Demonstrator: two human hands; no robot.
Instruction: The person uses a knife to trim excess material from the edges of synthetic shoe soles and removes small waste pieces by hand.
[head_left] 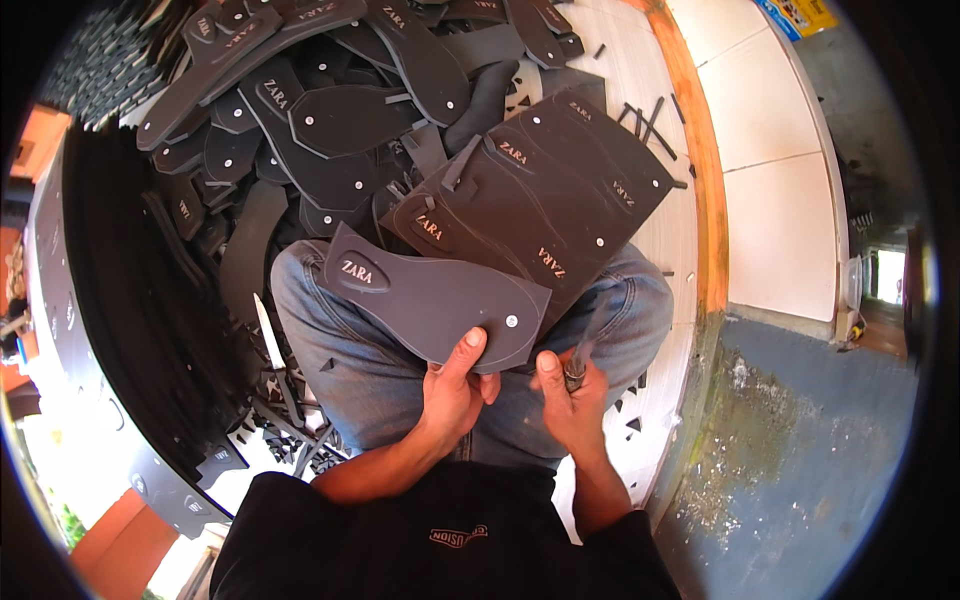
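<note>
My left hand [459, 388] grips a dark grey foam sole blank [440, 295] by its near edge, thumb on top. The blank shows a raised oval print at its far left end, a small white round mark near its right end and a faint sole outline. In my closed right hand [572, 398], just right of the blank, is a knife [575, 373]. Its blade points up and away, smeared by motion. Beyond the blank, a larger black foam sheet [575, 215] with several printed sole outlines lies across my lap, partly hidden by the blank.
Cut foam soles [350, 120] are heaped at the far left. A second knife [270, 335] lies left of my knee, blade pointing away. Thin foam strips [650, 125] and scraps litter the pale floor. Stacked black foam sheets [130, 300] stand at left; a tiled ledge [765, 190] runs along the right.
</note>
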